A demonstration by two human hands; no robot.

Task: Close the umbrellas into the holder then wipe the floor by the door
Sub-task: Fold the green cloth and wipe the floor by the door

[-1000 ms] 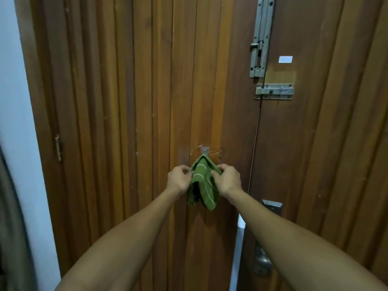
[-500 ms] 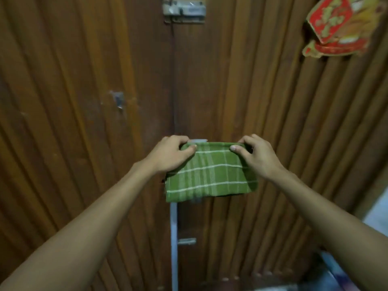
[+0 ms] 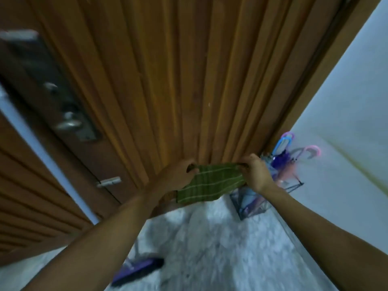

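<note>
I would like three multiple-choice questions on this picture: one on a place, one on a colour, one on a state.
1. Where does the umbrella holder stand?
A. In the corner by the door and the white wall
B. In the middle of the floor
C. On a shelf

2. What colour is the cloth?
A. Red
B. Green with pale stripes
C. Plain white

3. How is the cloth held?
A. Lying on the floor
B. Hanging on a hook
C. Stretched between the left hand and right hand

Answers: 1 A, the rack sits where door and wall meet. 2 B, the fabric shows it. 3 C, each hand pinches a top corner.
</note>
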